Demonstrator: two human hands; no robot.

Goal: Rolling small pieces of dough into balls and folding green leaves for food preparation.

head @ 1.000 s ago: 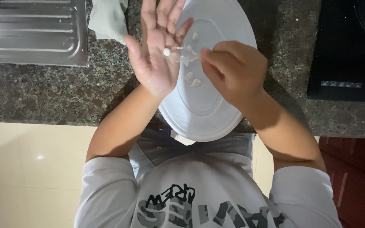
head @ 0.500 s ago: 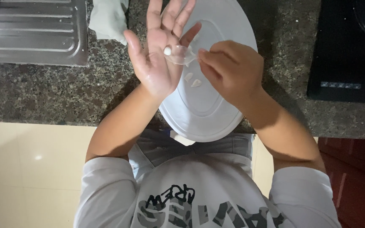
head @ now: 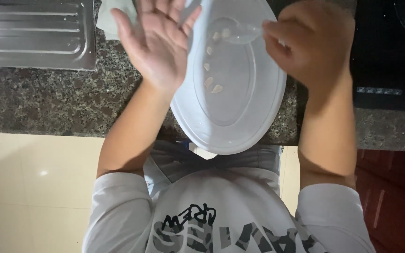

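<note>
Over white oval plate [head: 258,117] w/ pale bits, left hand [head: 158,44] spread open, empty; right hand [head: 312,47] pinches clear spoon [head: 235,30].

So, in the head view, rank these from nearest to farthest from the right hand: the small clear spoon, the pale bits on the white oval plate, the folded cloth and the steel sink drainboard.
1. Small clear spoon: in the right hand itself, bowl over the white oval plate.
2. Pale bits: on the plate, just left of that hand.
3. Folded cloth: beyond the open left hand, at the top.
4. Steel sink drainboard: far left on the granite counter.
</note>
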